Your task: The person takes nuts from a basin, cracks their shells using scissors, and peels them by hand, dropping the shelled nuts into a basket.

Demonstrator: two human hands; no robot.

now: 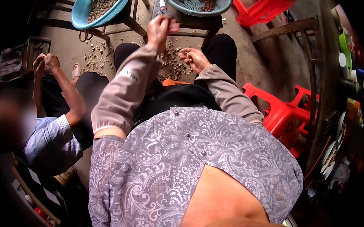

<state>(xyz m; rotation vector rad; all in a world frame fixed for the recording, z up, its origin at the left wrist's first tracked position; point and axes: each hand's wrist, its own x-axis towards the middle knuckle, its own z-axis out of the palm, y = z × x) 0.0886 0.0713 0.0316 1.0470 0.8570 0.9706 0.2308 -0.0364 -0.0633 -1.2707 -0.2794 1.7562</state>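
Note:
My left hand (158,32) reaches forward at the near edge of a dark stool, its fingers partly smeared by motion. Just beyond the fingertips is a hand tool with a red and white end (162,4); whether I touch it is unclear. My right hand (194,60) hovers above my lap, palm up with curled fingers, and anything in them is too small to make out. On the stool stands a grey-blue plastic basket (227,5) with reddish-brown nut kernels (207,1). A turquoise basket (77,16) of rough brown nuts (103,6) stands farther left.
Broken shells (96,56) litter the floor between and beside my legs. A co-worker (53,131) sits at my left with both hands raised together. Red plastic stools (277,113) and a wooden chair (315,47) stand at my right. Another red stool (250,7) is farther ahead.

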